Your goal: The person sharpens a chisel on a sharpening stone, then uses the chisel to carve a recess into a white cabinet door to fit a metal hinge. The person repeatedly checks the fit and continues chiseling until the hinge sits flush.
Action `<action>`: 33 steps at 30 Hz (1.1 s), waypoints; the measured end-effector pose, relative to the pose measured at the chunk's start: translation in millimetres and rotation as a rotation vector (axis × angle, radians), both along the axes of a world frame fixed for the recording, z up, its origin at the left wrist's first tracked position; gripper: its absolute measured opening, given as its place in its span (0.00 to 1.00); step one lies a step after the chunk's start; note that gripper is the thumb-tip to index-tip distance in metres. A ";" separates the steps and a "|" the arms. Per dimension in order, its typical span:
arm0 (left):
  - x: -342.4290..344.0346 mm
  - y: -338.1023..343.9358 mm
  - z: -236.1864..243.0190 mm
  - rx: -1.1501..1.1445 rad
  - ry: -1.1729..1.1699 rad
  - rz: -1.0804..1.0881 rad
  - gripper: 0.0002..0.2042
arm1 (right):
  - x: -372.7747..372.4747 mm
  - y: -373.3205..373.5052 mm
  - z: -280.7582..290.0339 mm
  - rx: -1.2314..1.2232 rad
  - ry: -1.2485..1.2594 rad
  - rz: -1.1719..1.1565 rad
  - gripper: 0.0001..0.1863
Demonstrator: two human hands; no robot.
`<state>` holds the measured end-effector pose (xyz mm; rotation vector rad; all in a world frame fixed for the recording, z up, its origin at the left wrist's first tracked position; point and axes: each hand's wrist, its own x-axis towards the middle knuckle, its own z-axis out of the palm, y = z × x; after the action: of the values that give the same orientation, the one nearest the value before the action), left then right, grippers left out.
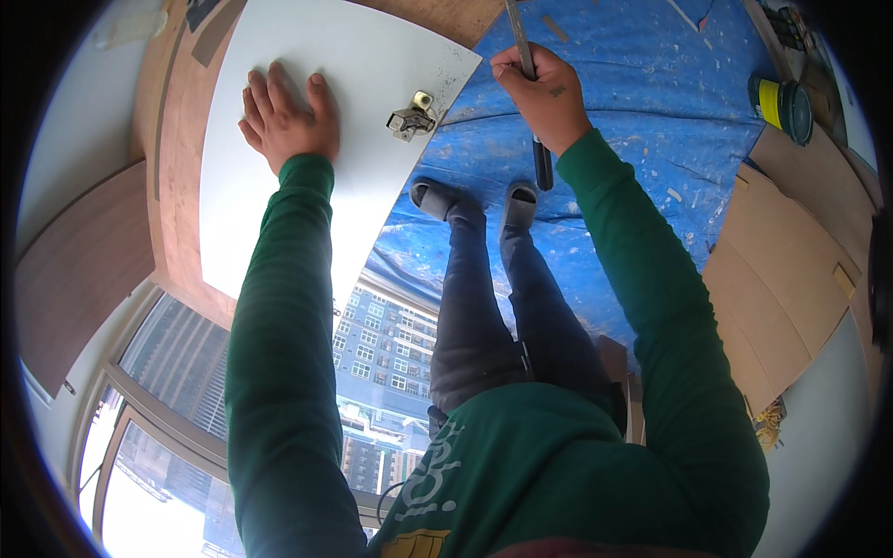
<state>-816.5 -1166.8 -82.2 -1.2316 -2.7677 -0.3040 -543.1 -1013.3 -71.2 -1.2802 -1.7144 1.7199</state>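
A white cabinet door panel [363, 84] lies across a wooden surface on the left. My left hand [293, 116] rests flat on it, fingers spread. A metal cabinet hinge [412, 117] is mounted near the panel's right edge, and dark specks are scattered around the panel's far corner. Just off that edge, my right hand [549, 98] is closed around a long, flat metal file [517, 33]. Its black handle [542, 166] sticks out below my fist, and the blade points away from me. The file's far end is cut off by the picture's top edge.
A blue tarp [642, 167] with scraps on it covers the floor under my sandalled feet [521, 200]. Cardboard sheets [777, 270] and a dark tub with a yellow label [781, 107] stand at the right. A brown board [84, 270] leans at the left, near a window [177, 465].
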 end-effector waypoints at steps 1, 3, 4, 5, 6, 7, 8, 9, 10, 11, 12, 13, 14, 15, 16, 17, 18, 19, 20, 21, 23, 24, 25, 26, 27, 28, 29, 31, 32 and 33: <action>0.4 1.0 0.4 -0.005 -0.001 0.000 0.36 | 0.7 0.8 0.2 0.001 -0.012 -0.004 0.10; 0.3 0.3 0.3 -0.003 0.000 -0.002 0.36 | -3.3 0.1 1.2 -0.005 0.069 0.001 0.08; -0.1 -0.4 0.3 -0.003 0.002 -0.002 0.36 | -5.4 -0.1 1.7 -0.010 0.111 0.005 0.07; -0.6 -0.8 0.1 0.000 0.001 -0.003 0.36 | -6.4 1.3 -0.7 0.046 0.064 0.034 0.07; -0.6 -0.9 0.3 0.003 0.001 -0.006 0.35 | -8.2 3.3 -3.9 0.101 0.018 0.060 0.07; -0.6 -0.9 0.5 0.005 0.000 -0.009 0.35 | -9.2 4.6 -6.5 0.155 -0.029 0.087 0.06; -0.5 -0.7 0.6 0.006 -0.003 -0.008 0.35 | -8.1 6.2 -8.3 0.170 -0.030 0.094 0.07; 0.2 -0.2 0.9 0.007 -0.007 -0.007 0.35 | -7.3 9.1 -6.4 0.185 -0.032 0.103 0.07; 0.4 -0.2 0.8 0.009 -0.011 -0.005 0.35 | -7.2 10.7 -5.9 0.201 -0.035 0.113 0.07; 0.0 -0.6 0.2 0.007 -0.008 -0.006 0.35 | -8.0 10.7 -9.0 0.235 -0.016 0.107 0.06; 0.0 -0.3 -0.2 0.007 -0.006 -0.006 0.35 | -9.2 11.1 -11.2 0.270 0.002 0.102 0.06; 0.0 0.0 -0.6 0.007 -0.003 -0.006 0.35 | -9.5 11.3 -12.9 0.306 0.020 0.096 0.06; 0.1 0.3 -1.0 0.009 -0.005 -0.009 0.35 | -7.2 12.1 -13.4 0.286 -0.007 0.117 0.06; -0.1 -0.5 -0.8 0.010 -0.005 -0.007 0.35 | -4.6 12.8 -11.5 0.264 -0.032 0.143 0.07; -0.3 -1.0 -0.7 0.012 -0.006 -0.007 0.35 | -1.5 13.1 -9.3 0.244 -0.058 0.167 0.07; -0.5 -1.1 -0.7 0.008 -0.012 -0.003 0.35 | 2.5 12.0 -7.1 0.215 -0.088 0.174 0.08; -0.4 -1.0 -0.4 0.003 -0.020 0.003 0.35 | 6.8 9.8 -3.6 0.186 -0.118 0.183 0.08; -0.4 -0.7 -0.2 -0.001 -0.027 0.008 0.36 | 11.4 7.6 0.4 0.157 -0.148 0.192 0.09; -0.6 -0.4 -0.2 0.000 -0.026 0.008 0.35 | 17.3 6.8 5.9 0.020 -0.100 0.181 0.10; -0.5 -0.8 0.2 0.001 -0.025 0.008 0.35 | 22.5 6.5 16.1 -0.117 -0.052 0.170 0.11; -0.5 -3.2 0.2 0.002 -0.021 0.011 0.35 | 30.0 7.1 22.7 -0.267 -0.002 0.144 0.12; -0.6 -2.7 -0.1 0.005 -0.020 0.007 0.35 | 33.3 7.8 23.8 -0.276 0.001 0.122 0.13; -0.8 -2.5 -0.3 0.006 -0.018 0.003 0.35 | 35.9 8.2 25.5 -0.286 0.003 0.101 0.13; -0.9 -2.5 -0.5 0.005 -0.014 0.004 0.35 | 39.0 9.4 28.6 -0.312 0.022 0.104 0.17; -0.8 -1.9 -0.7 0.003 -0.010 0.003 0.35 | 40.9 9.8 30.0 -0.266 -0.024 0.111 0.19; -0.8 -1.5 -0.9 0.001 -0.007 0.002 0.35 | 42.4 10.2 31.0 -0.221 -0.071 0.118 0.20; -0.9 -0.9 -1.2 0.005 -0.012 -0.001 0.35 | 43.4 10.7 31.3 -0.175 -0.118 0.126 0.21; -0.9 -0.8 0.2 0.010 -0.017 -0.004 0.35 | 44.9 10.9 22.3 -0.119 -0.056 0.208 0.23; -1.2 -1.3 -0.1 0.005 -0.008 -0.003 0.35 | 45.5 10.8 18.6 -0.091 -0.024 0.249 0.23; -1.6 -1.5 -1.0 0.001 0.000 -0.001 0.35 | 44.5 9.6 18.7 -0.149 -0.033 0.255 0.22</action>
<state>-818.1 -1168.3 -83.2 -1.2329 -2.7667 -0.3061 -498.5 -1003.7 -52.5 -1.1980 -1.8664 2.0138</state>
